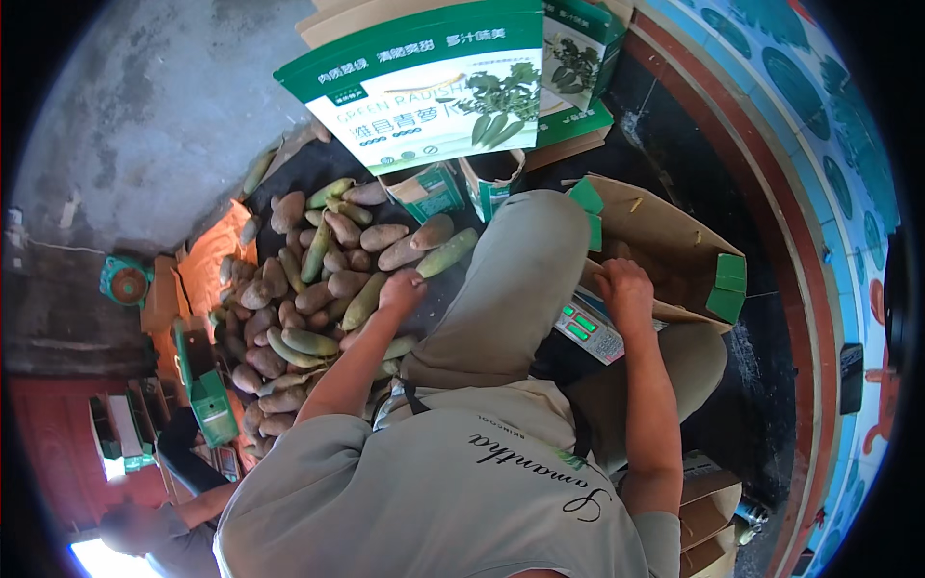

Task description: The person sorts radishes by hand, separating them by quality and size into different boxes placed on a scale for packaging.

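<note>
Print (405, 120) on green-white carton (424, 154), script (536, 470) on shirt (424, 501), scale display (580, 328) illegible

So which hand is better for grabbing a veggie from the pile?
Probably the left hand: it's beside the vegetable pile, near a long green vegetable. The right hand is across the raised knee, by the open cardboard box.

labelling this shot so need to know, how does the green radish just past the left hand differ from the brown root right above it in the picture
Colour: the green radish is pale green, while the brown root is a dull reddish brown.
Shape: the green radish looks longer and slimmer; the brown root is shorter and stubbier.
Shared: both lie near the left hand, at the pile's edge.
</note>
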